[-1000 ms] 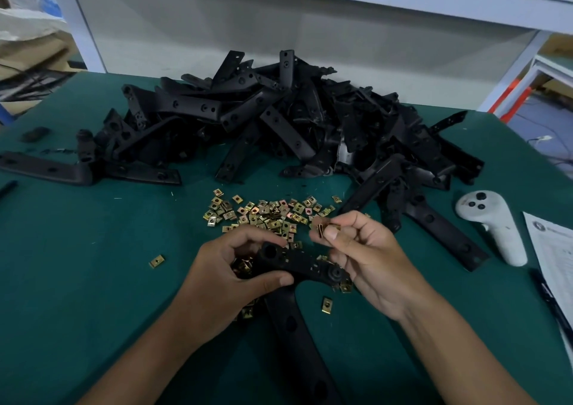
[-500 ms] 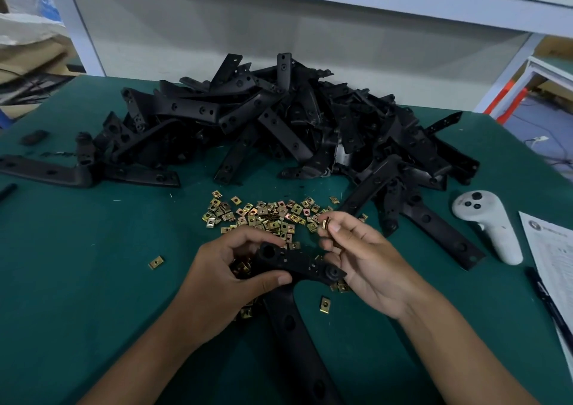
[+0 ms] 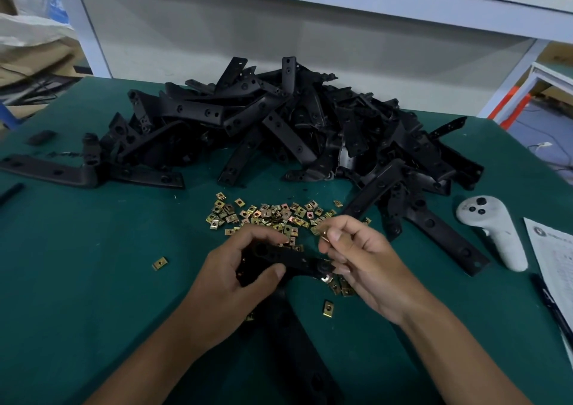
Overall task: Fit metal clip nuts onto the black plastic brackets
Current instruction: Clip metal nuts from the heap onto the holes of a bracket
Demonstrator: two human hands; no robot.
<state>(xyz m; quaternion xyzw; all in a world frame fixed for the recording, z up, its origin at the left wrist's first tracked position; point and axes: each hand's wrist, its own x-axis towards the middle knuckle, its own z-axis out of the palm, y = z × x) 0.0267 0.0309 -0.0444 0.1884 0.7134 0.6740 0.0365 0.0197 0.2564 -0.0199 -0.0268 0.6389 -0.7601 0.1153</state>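
Note:
My left hand (image 3: 238, 268) grips the top end of a black plastic bracket (image 3: 297, 260), thumb under and fingers curled over it; the bracket's long leg (image 3: 297, 342) runs down toward me. My right hand (image 3: 362, 262) pinches a brass-coloured clip nut (image 3: 323, 234) between thumb and forefinger, just above the bracket's right end. A scatter of loose clip nuts (image 3: 266, 215) lies on the green table just beyond my hands. A big heap of black brackets (image 3: 294, 131) fills the far middle of the table.
A white hand controller (image 3: 493, 231) lies at the right, beside a printed sheet (image 3: 555, 255) and a dark pen (image 3: 552, 305). Single clip nuts lie at the left (image 3: 160, 263) and near my right wrist (image 3: 327, 308). The green table (image 3: 77, 280) has a white frame behind it.
My right hand has turned the pinched clip nut and brought it slightly lower and left, nearer the bracket's end. My left hand keeps its grip on the bracket.

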